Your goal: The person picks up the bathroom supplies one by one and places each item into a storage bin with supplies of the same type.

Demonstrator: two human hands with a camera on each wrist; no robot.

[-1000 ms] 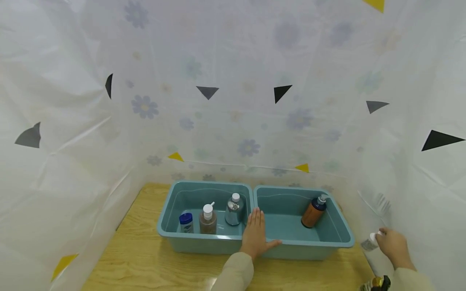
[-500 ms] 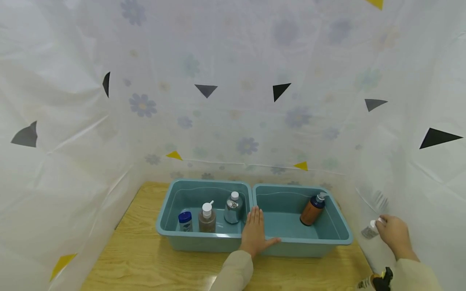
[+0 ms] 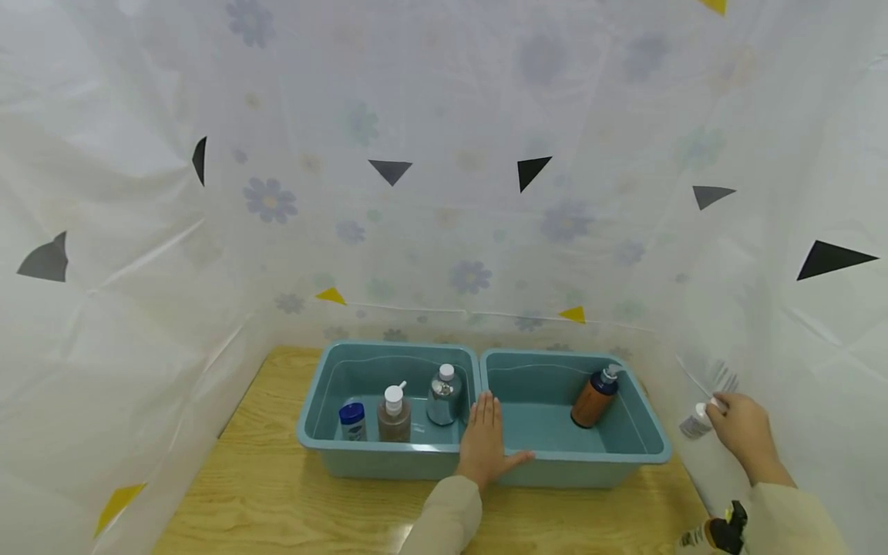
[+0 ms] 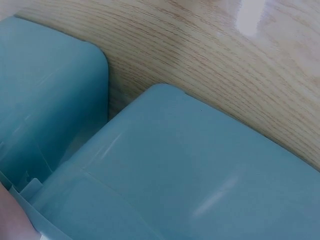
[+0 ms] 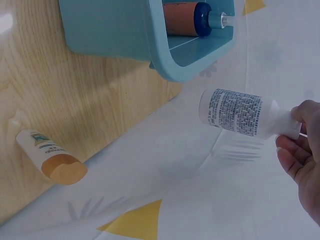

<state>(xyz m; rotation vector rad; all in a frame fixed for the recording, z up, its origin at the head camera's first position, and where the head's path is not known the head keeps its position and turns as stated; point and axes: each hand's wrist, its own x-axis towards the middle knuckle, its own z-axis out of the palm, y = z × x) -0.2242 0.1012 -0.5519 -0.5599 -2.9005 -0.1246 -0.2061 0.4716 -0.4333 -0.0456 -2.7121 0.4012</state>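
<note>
Nearest, at the table's (image 3: 277,501) front right corner, a small tube (image 5: 50,160) lying on its side, well apart from both hands. Further in, left hand (image 3: 486,443) pressed flat, fingers straight, across the touching rims of two teal bins, likely steadying left bin (image 3: 315,401) and right bin (image 3: 652,439). Off to the right, right hand (image 3: 742,428) pinching a white bottle (image 5: 235,112) by its cap end, held level in the air just outside the right bin, clear of the curtain (image 3: 444,193). Deeper inside, a brown pump bottle (image 3: 593,397) leaning in the right bin's corner; three smaller bottles upright in the left
</note>
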